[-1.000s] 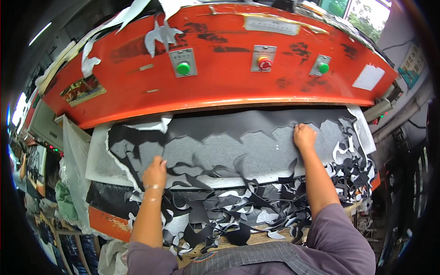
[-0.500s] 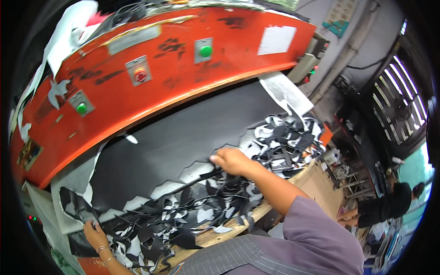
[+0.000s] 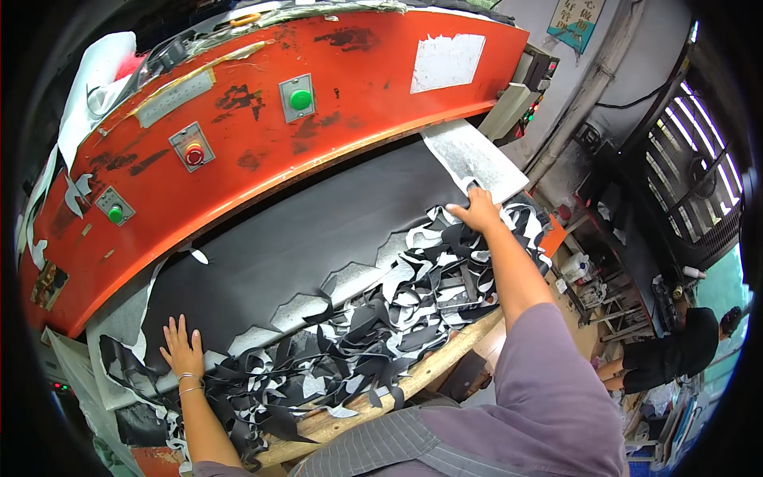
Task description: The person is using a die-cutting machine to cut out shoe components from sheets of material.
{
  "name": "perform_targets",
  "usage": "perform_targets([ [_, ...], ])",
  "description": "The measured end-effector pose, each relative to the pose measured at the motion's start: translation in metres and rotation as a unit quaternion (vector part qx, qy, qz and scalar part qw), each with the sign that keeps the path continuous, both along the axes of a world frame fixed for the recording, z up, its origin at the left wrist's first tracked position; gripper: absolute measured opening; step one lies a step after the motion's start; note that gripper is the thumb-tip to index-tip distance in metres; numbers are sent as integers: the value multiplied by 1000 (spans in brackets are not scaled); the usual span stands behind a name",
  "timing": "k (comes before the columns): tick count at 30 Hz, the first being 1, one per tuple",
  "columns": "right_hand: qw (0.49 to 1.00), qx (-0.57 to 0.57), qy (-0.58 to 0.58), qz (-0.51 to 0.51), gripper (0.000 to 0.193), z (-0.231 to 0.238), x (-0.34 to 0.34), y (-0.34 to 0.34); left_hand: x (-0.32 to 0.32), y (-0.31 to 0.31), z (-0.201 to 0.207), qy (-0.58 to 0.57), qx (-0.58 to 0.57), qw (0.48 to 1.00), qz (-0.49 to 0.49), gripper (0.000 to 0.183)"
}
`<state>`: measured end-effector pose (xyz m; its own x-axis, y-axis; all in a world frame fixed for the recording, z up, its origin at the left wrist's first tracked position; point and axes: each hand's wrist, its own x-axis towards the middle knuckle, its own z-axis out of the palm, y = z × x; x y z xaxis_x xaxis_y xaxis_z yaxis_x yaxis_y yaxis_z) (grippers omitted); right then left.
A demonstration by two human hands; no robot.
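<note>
A wide black sheet [image 3: 318, 230] lies on the bed under the big orange machine head [image 3: 262, 119]. My left hand [image 3: 183, 350] rests flat, fingers spread, on the sheet's near left edge. My right hand [image 3: 477, 211] presses on the sheet's far right edge, next to a grey-white liner sheet [image 3: 469, 159]. Between my arms a heap of black and white offcut scraps [image 3: 373, 318] covers the front of the bed. Neither hand holds anything.
The machine head carries green buttons [image 3: 300, 99] and a red button [image 3: 193, 154]. A wooden front edge [image 3: 413, 378] runs below the scraps. A person in black [image 3: 675, 358] bends over at the far right, near a metal rack [image 3: 604, 294] and a barred window [image 3: 691, 183].
The view has swung further right. My right hand has slid out to the sheet's far right edge. My left hand has moved up onto the sheet's left edge.
</note>
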<state>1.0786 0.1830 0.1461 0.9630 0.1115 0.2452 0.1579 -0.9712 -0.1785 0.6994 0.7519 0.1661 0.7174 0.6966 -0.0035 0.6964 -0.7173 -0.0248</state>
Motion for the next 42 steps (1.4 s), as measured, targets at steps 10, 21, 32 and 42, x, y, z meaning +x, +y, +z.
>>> perform_targets([
  [10, 960, -161, 217, -76, 34, 21, 43, -151, 77, -86, -1, 69, 28, 997, 17, 63],
  [21, 881, -138, 174, 419, 25, 89, -128, -42, -97, 0, 14, 60, -123, 927, 350, 82],
  [32, 914, -146, 35, 377, 17, 60, -132, -68, -181, 24, 74, 158, -128, 916, 346, 53],
  [42, 933, -1, 53, 356, 20, 138, -209, 132, -126, 54, -17, -159, -4, 974, -159, 47],
])
